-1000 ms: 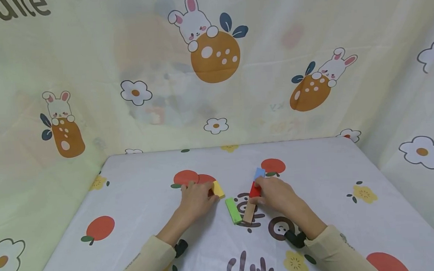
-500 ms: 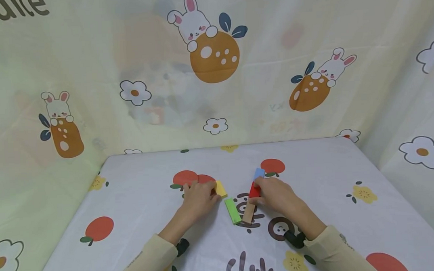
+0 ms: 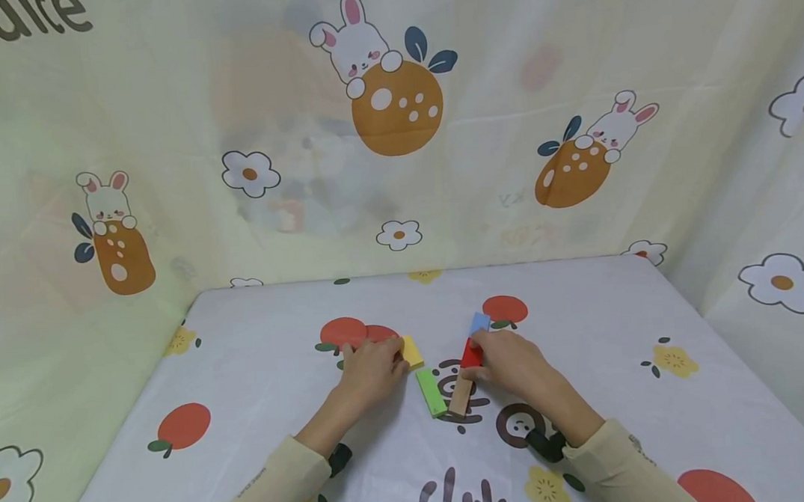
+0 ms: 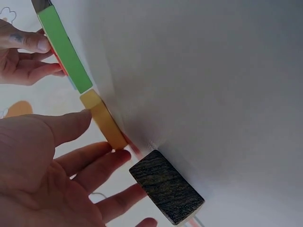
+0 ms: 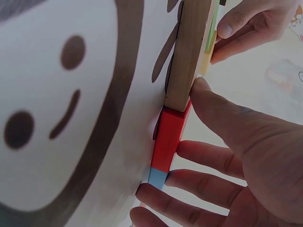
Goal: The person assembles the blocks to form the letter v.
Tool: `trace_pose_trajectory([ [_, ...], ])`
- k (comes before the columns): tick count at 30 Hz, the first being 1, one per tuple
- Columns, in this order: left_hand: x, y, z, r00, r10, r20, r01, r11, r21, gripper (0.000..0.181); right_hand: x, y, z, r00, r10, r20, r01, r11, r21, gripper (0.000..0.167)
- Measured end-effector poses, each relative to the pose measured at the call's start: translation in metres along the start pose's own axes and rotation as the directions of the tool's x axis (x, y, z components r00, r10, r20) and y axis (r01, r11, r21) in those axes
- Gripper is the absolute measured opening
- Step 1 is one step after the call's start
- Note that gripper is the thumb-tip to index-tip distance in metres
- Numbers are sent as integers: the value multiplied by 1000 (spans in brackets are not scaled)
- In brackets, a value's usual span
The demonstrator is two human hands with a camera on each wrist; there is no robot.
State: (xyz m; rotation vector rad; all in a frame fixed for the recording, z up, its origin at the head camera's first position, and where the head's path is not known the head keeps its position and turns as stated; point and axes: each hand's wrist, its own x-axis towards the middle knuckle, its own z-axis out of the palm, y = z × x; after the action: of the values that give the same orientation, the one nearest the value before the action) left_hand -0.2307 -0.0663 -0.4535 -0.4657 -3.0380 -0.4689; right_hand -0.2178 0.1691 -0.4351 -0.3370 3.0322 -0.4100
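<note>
Shifted right, the yellow block (image 3: 412,352), pinched by the left hand (image 3: 372,366), sits at the green block's (image 3: 431,393) far end, right hand (image 3: 514,357) spread along the red block (image 3: 470,355), apparent aligning likely needing another nudge.

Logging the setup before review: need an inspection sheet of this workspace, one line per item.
Surface: flat white cloth printed with fruit and flowers.
Job's things: tan rectangular wooden block, red rectangular block and light-blue rectangular block end to end; yellow rectangular block and green rectangular block nearly end to end in a second line; dark streaked rectangular block by the left hand's fingers.
Clutter: nothing seen.
Grippers: left hand pinches the yellow block; right hand grips the red block; small black device at each wrist.
Cables: nothing seen.
Surroundings: pale cloth backdrop printed with rabbits and flowers.
</note>
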Motion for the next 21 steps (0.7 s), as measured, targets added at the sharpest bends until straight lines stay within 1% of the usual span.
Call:
trace_pose_trajectory([
  [5,1,-1,2,999,22,29,-22,1000,-13,32,0,0,0,1000,-1,0,1,1000,-1,52],
  [9,0,-1,2,998,35,43,-34,999,-20,38,0,0,0,1000,-1,0,1,1000,-11,53],
  [13,-1,-1,2,998,35,49,-34,999,-26,44,-1,0,0,1000,-1,1,1,1000,-9,52],
  [18,0,-1,2,998,39,44,-38,999,-36,42,0,0,0,1000,3,6,-3,1000,-6,51],
  [21,1,-2,1,999,39,14,-39,998,-56,41,0,0,0,1000,7,6,-7,1000,-2,52],
])
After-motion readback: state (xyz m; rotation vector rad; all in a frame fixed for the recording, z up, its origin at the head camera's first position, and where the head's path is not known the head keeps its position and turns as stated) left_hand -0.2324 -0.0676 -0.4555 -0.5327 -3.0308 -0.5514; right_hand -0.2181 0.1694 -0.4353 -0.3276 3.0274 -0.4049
